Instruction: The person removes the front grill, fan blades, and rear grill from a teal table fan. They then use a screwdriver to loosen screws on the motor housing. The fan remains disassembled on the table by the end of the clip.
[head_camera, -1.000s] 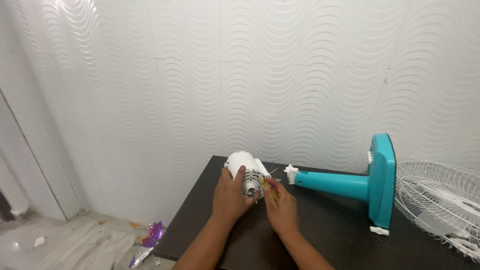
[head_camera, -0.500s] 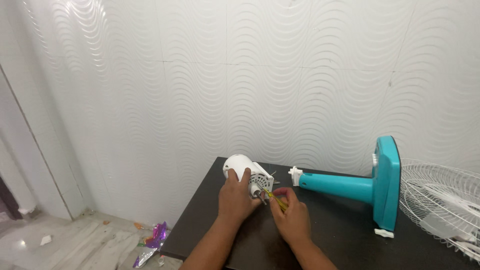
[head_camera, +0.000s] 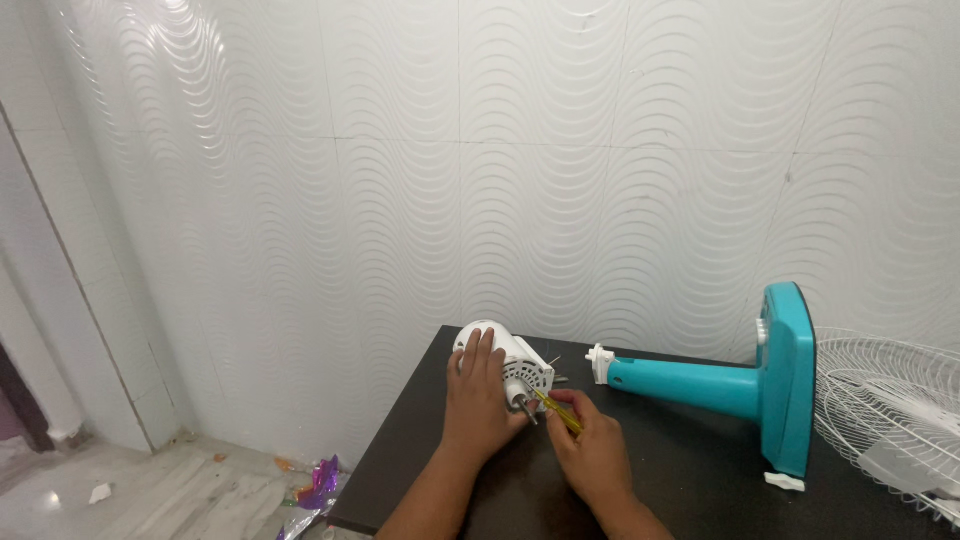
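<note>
A white fan motor housing (head_camera: 520, 365) with a metal shaft lies on its side on the black table (head_camera: 680, 470). My left hand (head_camera: 478, 395) wraps over the housing and holds it steady. My right hand (head_camera: 595, 455) grips a thin yellow-handled screwdriver (head_camera: 556, 410), whose tip points at the front face of the motor beside the shaft.
A teal fan stand and base (head_camera: 740, 385) lies on its side to the right of the motor. A white wire fan guard (head_camera: 890, 420) rests at the far right. Shiny wrapper scraps (head_camera: 318, 480) litter the floor at the left, below the table edge. A wavy white wall is behind.
The view has shifted slightly, so everything sits a little further right and lower. My left hand has slid further over the housing. My right hand has shifted the screwdriver slightly at the motor's face.
</note>
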